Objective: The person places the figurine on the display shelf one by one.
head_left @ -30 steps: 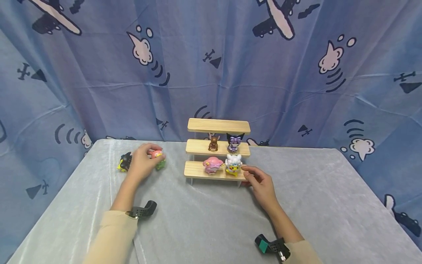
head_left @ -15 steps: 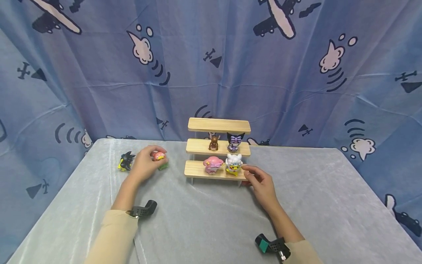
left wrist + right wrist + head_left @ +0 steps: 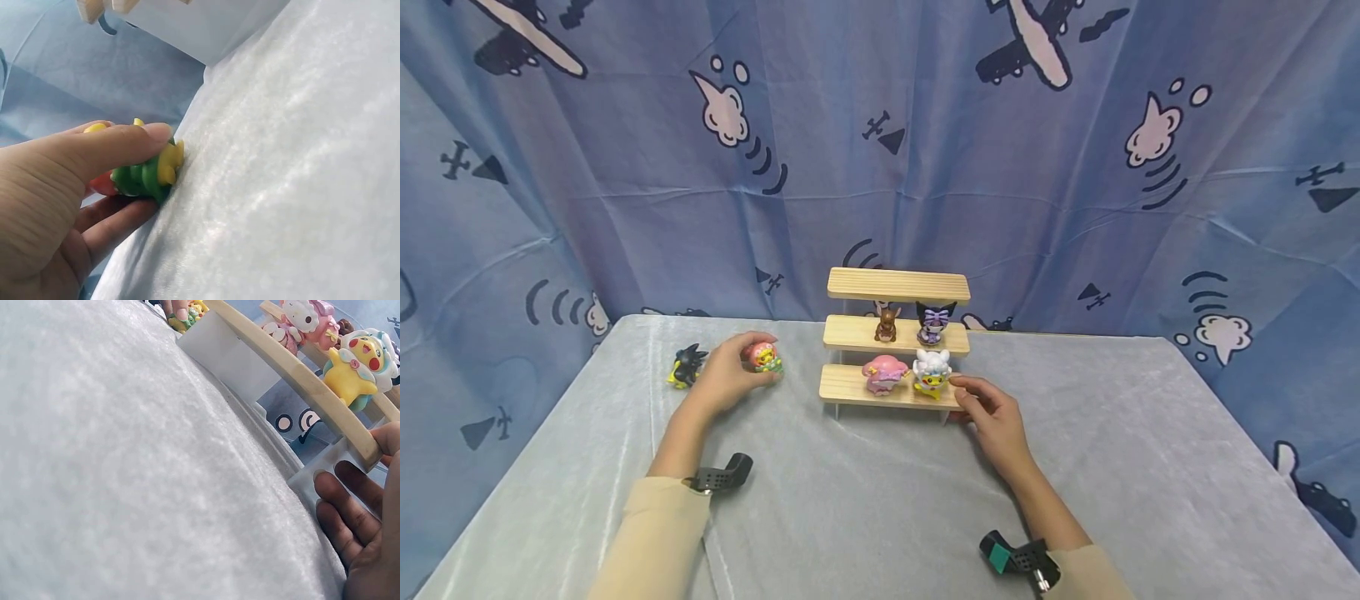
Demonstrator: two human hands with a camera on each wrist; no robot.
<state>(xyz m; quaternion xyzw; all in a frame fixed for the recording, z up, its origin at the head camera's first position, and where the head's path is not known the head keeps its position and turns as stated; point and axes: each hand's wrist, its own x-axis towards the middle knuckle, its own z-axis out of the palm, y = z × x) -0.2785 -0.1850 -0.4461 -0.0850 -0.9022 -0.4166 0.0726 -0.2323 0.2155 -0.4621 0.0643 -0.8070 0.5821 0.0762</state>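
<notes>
My left hand (image 3: 730,371) pinches a small toy figurine (image 3: 765,358) with a red hood, yellow face and green lower body, at the left of the table. In the left wrist view its green body and yellow feet (image 3: 169,164) lie sideways, close to the cloth, between thumb and fingers. My right hand (image 3: 996,421) grips the right end of the wooden three-tier display stand (image 3: 842,385) at its lowest shelf. In the right wrist view the fingers (image 3: 350,503) reach under the board beside the clear leg. A pink figurine (image 3: 884,375) and a white-hooded yellow figurine (image 3: 932,375) stand on that shelf.
The middle shelf holds a brown figurine (image 3: 886,325) and a black-and-purple figurine (image 3: 934,323). A black-and-yellow figurine (image 3: 687,367) lies just left of my left hand. A grey cloth covers the table (image 3: 850,500); a blue patterned curtain (image 3: 835,167) hangs behind.
The figurine in my left hand has turned, so its yellow face now shows to the head camera. The left hand has shifted slightly right; the right hand and the stand have stayed still.
</notes>
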